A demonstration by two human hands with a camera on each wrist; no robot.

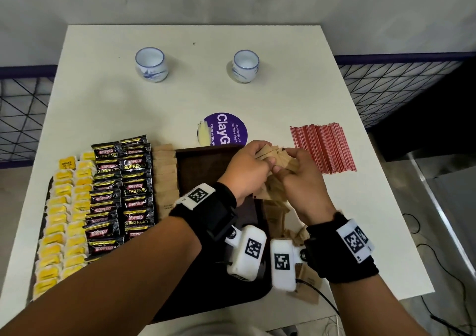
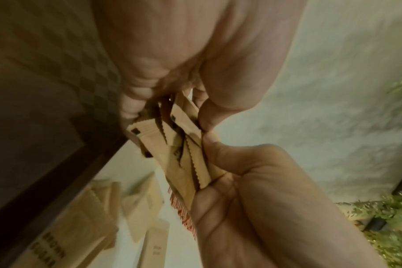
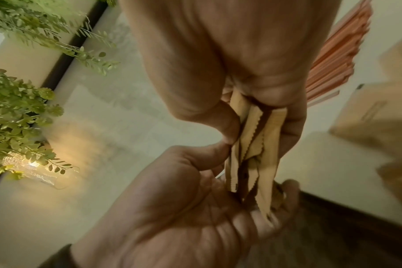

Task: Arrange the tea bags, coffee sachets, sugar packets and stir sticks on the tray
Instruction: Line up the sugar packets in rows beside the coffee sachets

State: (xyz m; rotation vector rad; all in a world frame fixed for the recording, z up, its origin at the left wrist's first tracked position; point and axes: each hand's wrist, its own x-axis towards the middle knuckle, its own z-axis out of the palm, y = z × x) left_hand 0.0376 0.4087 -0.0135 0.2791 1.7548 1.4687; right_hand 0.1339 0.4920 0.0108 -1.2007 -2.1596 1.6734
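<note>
Both hands hold one fanned bundle of brown sugar packets (image 1: 273,155) above the far right corner of the dark tray (image 1: 201,170). My left hand (image 1: 247,168) grips its left side, my right hand (image 1: 298,178) its right side. The wrist views show thumbs and fingers pinching the bundle (image 2: 184,163) (image 3: 252,145). On the tray lie rows of yellow tea bags (image 1: 64,206), black coffee sachets (image 1: 123,188) and a column of sugar packets (image 1: 164,178). Red stir sticks (image 1: 323,147) lie on the table to the right.
Loose sugar packets (image 1: 275,214) are scattered on the table along the tray's right edge. Two blue-and-white cups (image 1: 150,63) (image 1: 245,65) stand at the back. A purple round sticker (image 1: 226,129) sits behind the tray. Cables run off the table's right front corner.
</note>
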